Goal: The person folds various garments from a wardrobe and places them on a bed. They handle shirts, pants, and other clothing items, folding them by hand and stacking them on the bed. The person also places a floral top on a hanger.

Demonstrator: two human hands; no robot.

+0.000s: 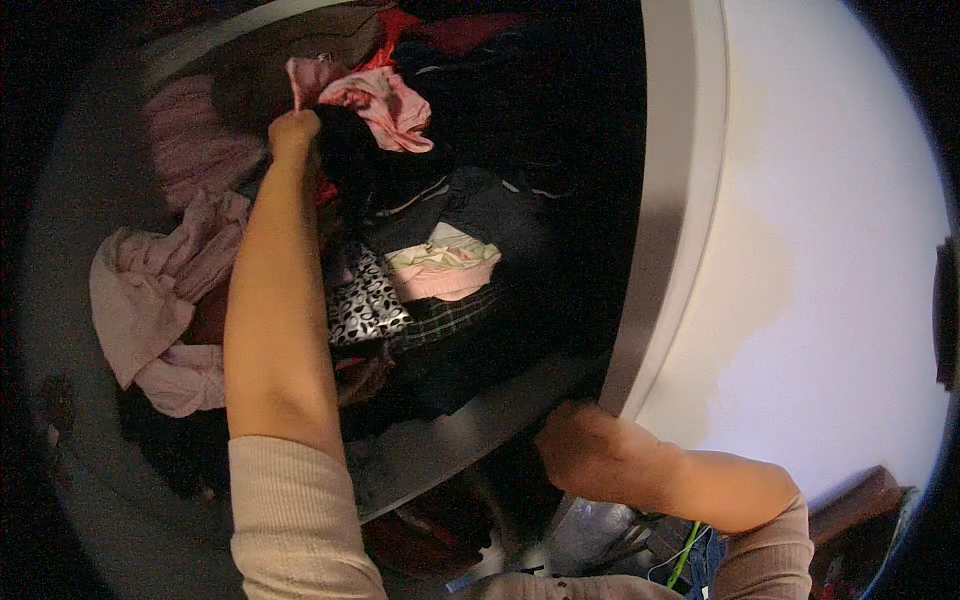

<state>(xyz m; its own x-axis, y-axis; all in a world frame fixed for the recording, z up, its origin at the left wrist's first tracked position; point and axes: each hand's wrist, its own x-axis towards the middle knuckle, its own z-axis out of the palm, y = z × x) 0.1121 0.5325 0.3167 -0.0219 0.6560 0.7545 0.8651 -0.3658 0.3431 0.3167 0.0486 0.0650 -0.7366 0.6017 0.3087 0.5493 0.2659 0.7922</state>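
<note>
My left hand (294,133) reaches far into a dark clothes compartment, its fingers closed on a pink garment (379,105). Part of that cloth stands up above the fist, and the rest spreads to the right over dark clothes. Under and beside my left forearm lie a dusty-pink garment (142,300) and a black-and-white patterned cloth (367,304). A folded pink and pale-green cloth (446,270) rests on dark fabric to their right. My right hand (581,446) is blurred and in shadow by the compartment's front right corner; its fingers cannot be made out.
A pale upright panel (667,210) bounds the compartment on the right, with a white wall (832,225) beyond. Along the front runs a grey shelf edge (442,457). Below right are a green cord (684,555) and blue denim (705,562). Red cloth (394,34) lies at the back.
</note>
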